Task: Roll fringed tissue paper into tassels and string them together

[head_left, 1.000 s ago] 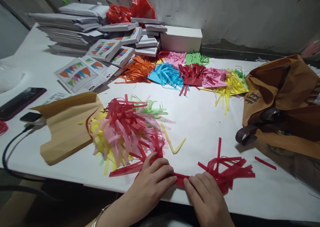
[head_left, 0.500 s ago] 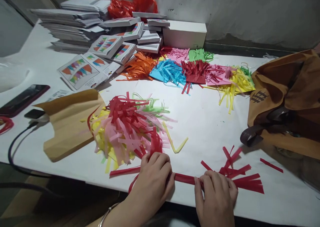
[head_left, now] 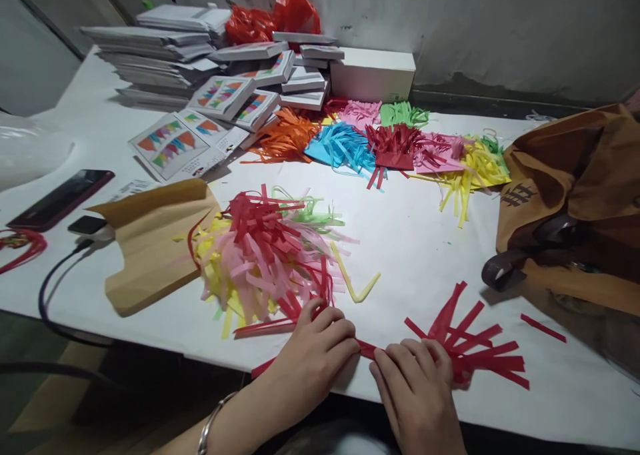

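Observation:
Both of my hands press on a folded red fringed paper (head_left: 475,348) at the near edge of the white table (head_left: 415,241). My left hand (head_left: 313,361) pinches its left end, fingers curled over the strip. My right hand (head_left: 417,385) grips the strip close beside the left, and the cut red fringes fan out to its right. Just behind my left hand lies a heap of red, pink, yellow and green fringed papers (head_left: 265,255).
A brown paper bag (head_left: 150,241) lies left of the heap, with a phone (head_left: 63,198) and a charger cable (head_left: 55,281) beyond. Coloured fringed sheets (head_left: 385,145), card packs (head_left: 225,95) and a white box (head_left: 373,75) sit at the back. A brown cloth bag (head_left: 575,195) fills the right.
My right hand has slid left along the red strip until it nearly meets my left hand. The red fringes have spread out into a fan.

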Tool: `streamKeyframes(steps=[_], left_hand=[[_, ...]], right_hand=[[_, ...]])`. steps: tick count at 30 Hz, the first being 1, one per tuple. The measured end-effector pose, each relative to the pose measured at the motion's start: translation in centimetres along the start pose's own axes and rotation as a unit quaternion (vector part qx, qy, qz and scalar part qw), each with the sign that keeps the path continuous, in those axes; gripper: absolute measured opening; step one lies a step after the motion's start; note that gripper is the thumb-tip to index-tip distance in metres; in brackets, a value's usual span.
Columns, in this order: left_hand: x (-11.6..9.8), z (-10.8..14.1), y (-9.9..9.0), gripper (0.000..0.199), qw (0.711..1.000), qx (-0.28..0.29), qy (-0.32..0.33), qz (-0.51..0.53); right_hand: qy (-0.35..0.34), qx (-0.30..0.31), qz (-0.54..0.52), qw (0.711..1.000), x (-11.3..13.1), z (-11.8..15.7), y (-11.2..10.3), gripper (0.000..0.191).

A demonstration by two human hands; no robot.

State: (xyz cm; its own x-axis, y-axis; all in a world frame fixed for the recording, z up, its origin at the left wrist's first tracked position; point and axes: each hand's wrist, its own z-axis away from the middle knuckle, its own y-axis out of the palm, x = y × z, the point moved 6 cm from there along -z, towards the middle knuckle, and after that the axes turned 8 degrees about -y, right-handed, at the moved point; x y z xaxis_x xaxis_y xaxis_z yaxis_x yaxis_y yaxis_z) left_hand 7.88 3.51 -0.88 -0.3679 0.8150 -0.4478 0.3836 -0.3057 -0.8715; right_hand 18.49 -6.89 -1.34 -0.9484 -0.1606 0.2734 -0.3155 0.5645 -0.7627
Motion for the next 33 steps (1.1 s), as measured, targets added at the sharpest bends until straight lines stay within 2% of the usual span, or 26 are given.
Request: streamKeyframes(steps=[4, 9, 16, 19, 25, 29, 31, 33], left_hand=[[0.0, -0.5, 0.1, 0.014, 1.0, 0.006, 0.016, -0.006], [0.0, -0.4, 0.3, 0.009, 1.0, 0.011, 0.014, 0.008], [0.1, -0.2, 1.0, 0.013, 1.0, -0.021, -0.003, -0.013], [-0.2, -0.4, 1.2, 0.016, 1.0, -0.01, -0.002, -0.021], [-0.8, -1.0, 1.0, 0.022, 0.997, 0.037, -0.056, -0.029], [-0.8, -1.4, 0.9, 0.022, 0.993, 0.069, -0.087, -0.048], [-0.8, -1.6, 0.7, 0.018, 0.993, 0.074, -0.07, -0.053], [-1.1, -1.5, 0.7, 0.011, 0.996, 0.072, -0.02, -0.05]], right_hand=[[-0.012, 0.008, -0.009, 1.0, 0.5, -0.8, 0.6, 0.017], [-0.003, -0.025, -0.055, 0.998, 0.1, -0.8, 0.4, 0.022], [0.022, -0.019, -0.061, 0.998, -1.8, 1.7, -2.0, 0.012], [0.017, -0.009, -0.046, 0.999, -2.0, 2.7, -2.5, 0.014], [0.115, -0.048, 0.008, 0.992, -2.0, 3.1, -2.5, 0.014], [0.17, -0.007, 0.024, 0.985, -2.9, 3.3, -2.1, 0.018], [0.152, 0.012, 0.04, 0.987, -3.1, 3.4, -2.0, 0.016], [0.112, 0.009, 0.04, 0.993, -2.7, 3.3, -2.0, 0.014]])
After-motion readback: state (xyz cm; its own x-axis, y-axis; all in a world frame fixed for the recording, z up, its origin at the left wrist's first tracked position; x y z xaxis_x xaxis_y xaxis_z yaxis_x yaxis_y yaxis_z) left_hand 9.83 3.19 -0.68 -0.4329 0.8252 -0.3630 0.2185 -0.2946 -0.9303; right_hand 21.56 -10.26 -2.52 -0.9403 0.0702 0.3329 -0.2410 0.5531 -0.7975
